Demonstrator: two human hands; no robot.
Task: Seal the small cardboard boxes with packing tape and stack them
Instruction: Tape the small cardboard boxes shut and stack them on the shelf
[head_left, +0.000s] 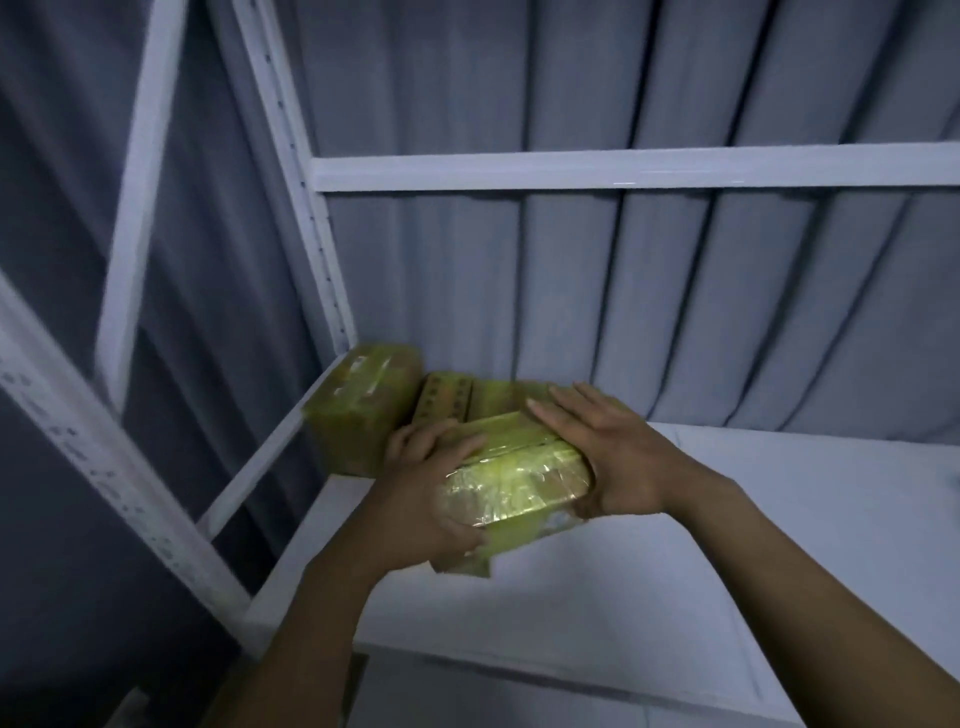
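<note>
A small cardboard box (514, 478), wrapped in glossy tape, is held between both hands above the white shelf (727, 545). My left hand (426, 493) grips its left end with the fingers curled over the top edge. My right hand (608, 457) presses flat against its right side, fingers straight and pointing away from me. Behind it, in the shelf's back left corner, stands a taller taped box (363, 410). Beside that lies a lower box (467, 397), partly hidden by the held one.
The white metal rack has an upright post (306, 208) at the back left and a crossbar (623, 169) above. A grey curtain (675, 312) hangs behind. The shelf surface stretches bare to the right.
</note>
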